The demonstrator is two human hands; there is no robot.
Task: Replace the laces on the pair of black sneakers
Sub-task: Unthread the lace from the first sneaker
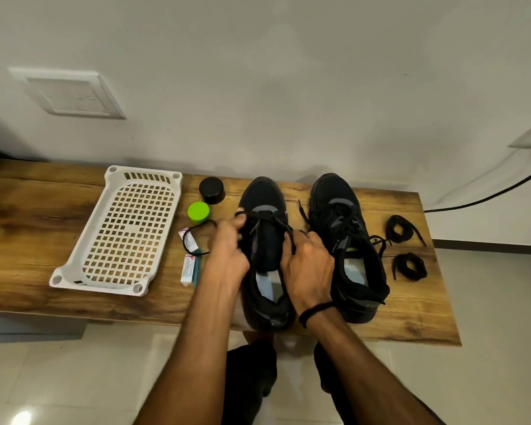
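The wooden table (43,210) stands against a white wall and carries all the things. At its left part lies a white plastic basket (141,288) with a grid bottom. In the middle stand the two black sneakers, toes pointing to the wall.

The left sneaker (262,191) is between my two hands, and its heel reaches over the near edge of the table. It has a lace (270,214) only across the lowest eyelets, near the toe; the tongue below is bare. The right sneaker (334,191) is just beside it and is laced more fully, with loose ends.

My left hand (227,250) is at the left side of the left sneaker, fingers curled, and it pinches the lace near the front eyelets. One end of this lace makes a loop to the left, over the table. My right hand (310,259) is between the two sneakers and grips the other end of the same lace.

To the right of the right sneaker lie two coiled black laces, one farther (399,230) and one nearer (410,266).

Between basket and left sneaker there are a black jar (212,190), a green cap (198,211) and two small white tubes (189,268); the lace loop lies over the farther one.
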